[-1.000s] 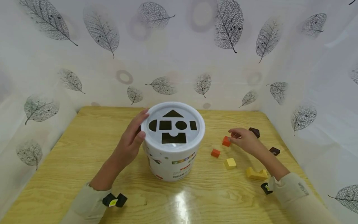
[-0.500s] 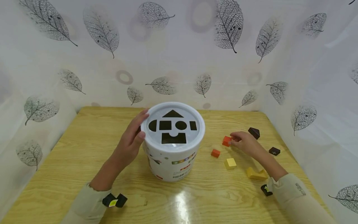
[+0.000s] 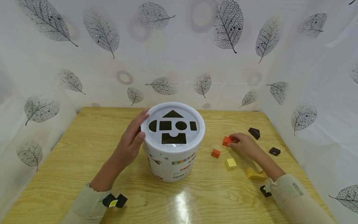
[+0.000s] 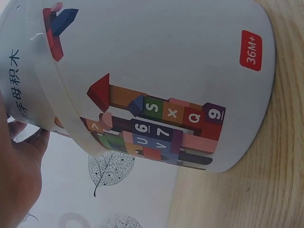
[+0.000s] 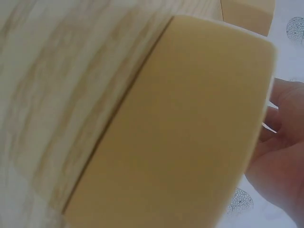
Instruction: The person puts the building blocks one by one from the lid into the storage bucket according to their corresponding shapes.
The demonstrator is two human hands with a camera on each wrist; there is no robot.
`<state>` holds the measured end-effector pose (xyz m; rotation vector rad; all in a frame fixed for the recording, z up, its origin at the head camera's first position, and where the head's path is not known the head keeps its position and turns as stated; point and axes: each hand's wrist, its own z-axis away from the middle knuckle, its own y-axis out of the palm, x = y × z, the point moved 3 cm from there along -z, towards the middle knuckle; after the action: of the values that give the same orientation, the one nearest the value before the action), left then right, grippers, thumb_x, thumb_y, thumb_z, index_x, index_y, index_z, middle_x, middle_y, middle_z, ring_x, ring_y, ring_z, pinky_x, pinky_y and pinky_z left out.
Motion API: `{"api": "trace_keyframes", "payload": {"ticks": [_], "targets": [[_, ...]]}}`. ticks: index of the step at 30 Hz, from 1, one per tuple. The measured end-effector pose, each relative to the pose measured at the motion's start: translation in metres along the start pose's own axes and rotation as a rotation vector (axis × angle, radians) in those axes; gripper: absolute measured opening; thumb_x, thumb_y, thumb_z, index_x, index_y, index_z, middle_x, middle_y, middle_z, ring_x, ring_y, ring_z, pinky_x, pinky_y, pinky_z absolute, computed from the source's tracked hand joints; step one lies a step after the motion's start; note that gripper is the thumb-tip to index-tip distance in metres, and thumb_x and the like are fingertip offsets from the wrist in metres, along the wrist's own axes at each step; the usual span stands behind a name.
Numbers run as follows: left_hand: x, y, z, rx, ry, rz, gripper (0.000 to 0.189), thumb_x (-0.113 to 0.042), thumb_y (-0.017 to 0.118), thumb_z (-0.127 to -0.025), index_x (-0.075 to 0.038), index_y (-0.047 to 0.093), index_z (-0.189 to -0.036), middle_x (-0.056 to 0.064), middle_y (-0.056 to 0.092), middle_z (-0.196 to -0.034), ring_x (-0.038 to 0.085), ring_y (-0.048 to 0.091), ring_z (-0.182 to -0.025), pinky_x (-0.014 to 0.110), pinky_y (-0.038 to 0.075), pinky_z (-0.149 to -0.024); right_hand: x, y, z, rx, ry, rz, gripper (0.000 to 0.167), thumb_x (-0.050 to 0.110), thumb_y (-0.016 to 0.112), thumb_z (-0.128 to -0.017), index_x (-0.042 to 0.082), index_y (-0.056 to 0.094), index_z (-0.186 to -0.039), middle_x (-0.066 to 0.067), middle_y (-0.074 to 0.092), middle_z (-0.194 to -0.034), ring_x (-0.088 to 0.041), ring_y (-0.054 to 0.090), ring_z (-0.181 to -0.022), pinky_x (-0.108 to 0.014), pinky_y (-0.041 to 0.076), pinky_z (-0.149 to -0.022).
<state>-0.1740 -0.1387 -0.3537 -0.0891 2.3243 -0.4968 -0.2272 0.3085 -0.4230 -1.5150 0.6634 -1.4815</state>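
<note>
A white bucket (image 3: 172, 166) stands upright at the middle of the table, its lid (image 3: 152, 141) cut with dark shaped holes. My left hand (image 3: 130, 140) grips the lid's rim from the left, thumb nearer me. In the left wrist view, printed toy blocks show on the bucket's wall (image 4: 190, 57), with part of the hand at the left edge. Over on the right, my right hand (image 3: 245, 145) pinches an orange block (image 3: 226, 141) between thumb and fingers at its right side. A smaller orange block (image 3: 215, 153) lies nearer the bucket.
A yellow square block (image 3: 230, 163) and a yellow notched block (image 3: 255, 174) lie nearer me; the notched one fills the right wrist view. Two dark blocks, one farther (image 3: 254, 133) and one nearer (image 3: 274, 151), lie right of my hand. Leaf-printed cloth (image 3: 179, 62) surrounds the table.
My right hand's fingers have drawn back slightly, then come in on the orange block's right side. The right forearm has shifted a little left. My left hand and the bucket stay still.
</note>
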Motion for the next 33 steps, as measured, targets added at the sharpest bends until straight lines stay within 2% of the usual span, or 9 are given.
{"api": "trace_keyframes", "payload": {"ticks": [7, 14, 19, 28, 33], "targets": [[0.001, 0.001, 0.0, 0.005, 0.004, 0.014, 0.051, -0.027, 0.041, -0.109, -0.008, 0.034, -0.156, 0.011, 0.026, -0.166, 0.026, 0.023, -0.154, 0.027, 0.024, -0.125, -0.001, 0.002, 0.002, -0.019, 0.002, -0.001, 0.041, 0.02, 0.066, -0.098, -0.003, 0.06, -0.132, -0.021, 0.068, -0.118, -0.037, 0.064, -0.108, -0.053, 0.055, -0.09], [0.0, 0.001, 0.0, -0.003, 0.006, 0.018, 0.054, -0.035, 0.041, -0.109, -0.008, 0.035, -0.156, 0.017, 0.027, -0.164, 0.026, 0.024, -0.154, 0.028, 0.024, -0.125, 0.0, 0.0, 0.004, -0.023, 0.015, -0.042, 0.046, 0.024, 0.065, -0.099, -0.003, 0.057, -0.137, -0.022, 0.066, -0.126, -0.039, 0.063, -0.114, -0.053, 0.055, -0.092], [0.0, 0.0, 0.0, -0.007, 0.007, 0.009, 0.054, -0.035, 0.041, -0.109, -0.008, 0.035, -0.156, 0.013, 0.027, -0.165, 0.026, 0.023, -0.154, 0.028, 0.023, -0.126, 0.003, -0.004, 0.006, -0.047, 0.002, -0.065, 0.047, 0.021, 0.065, -0.099, -0.004, 0.056, -0.138, -0.022, 0.066, -0.125, -0.038, 0.063, -0.113, -0.052, 0.056, -0.092], [0.0, -0.001, 0.0, -0.009, 0.01, 0.009, 0.053, -0.033, 0.041, -0.109, -0.007, 0.035, -0.156, 0.013, 0.028, -0.165, 0.026, 0.024, -0.154, 0.029, 0.023, -0.126, 0.024, -0.021, 0.013, -0.096, -0.048, -0.063, 0.046, 0.023, 0.065, -0.099, -0.001, 0.057, -0.137, -0.022, 0.063, -0.129, -0.039, 0.062, -0.114, -0.051, 0.058, -0.089], [0.001, 0.0, 0.0, -0.005, 0.004, 0.024, 0.052, -0.03, 0.041, -0.109, -0.007, 0.035, -0.156, 0.014, 0.027, -0.165, 0.026, 0.024, -0.154, 0.028, 0.023, -0.125, 0.037, -0.033, 0.017, -0.124, -0.082, -0.077, 0.048, 0.027, 0.065, -0.1, 0.001, 0.056, -0.139, -0.022, 0.061, -0.131, -0.038, 0.062, -0.116, -0.052, 0.057, -0.093]]}}
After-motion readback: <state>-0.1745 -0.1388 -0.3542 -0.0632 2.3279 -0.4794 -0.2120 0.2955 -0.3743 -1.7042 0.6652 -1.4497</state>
